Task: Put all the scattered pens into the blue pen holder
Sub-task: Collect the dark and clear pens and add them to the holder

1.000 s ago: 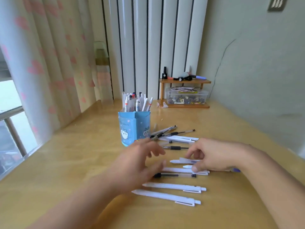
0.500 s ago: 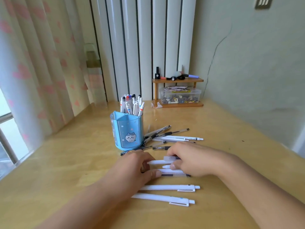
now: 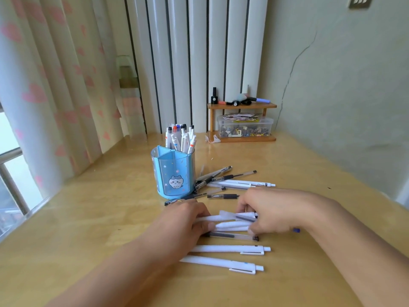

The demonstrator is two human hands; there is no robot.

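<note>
Hands meet over a small cluster of white plastic pens [image 3: 230,222] near the middle of the light wooden desk [image 3: 88,229]. The left hand [image 3: 188,220] lies knuckles-up, fingers curled down onto the cluster's left ends. The right hand [image 3: 272,209] is curled over the right ends, thumb and fingertips closed on the pens there; how many it pinches cannot be told.

Just nearer the camera lie, in order, a clear-barrelled pen with dark ink [image 3: 232,236], then two white click pens [image 3: 230,249] side by side but apart, all flat, roughly parallel.

The blue plastic pen holder with a cartoon cat print [image 3: 174,173] stands upright beyond the left hand. Its rear compartment is packed with white pens with coloured caps [image 3: 181,138]; the front compartments look vacant.

To the holder's right, a loose heap of dark, clear and white pens [image 3: 230,180] lies fanned on the desk, touching one another.

At the far wall stands a small wooden shelf [image 3: 242,106] over a clear plastic box [image 3: 244,127].
</note>
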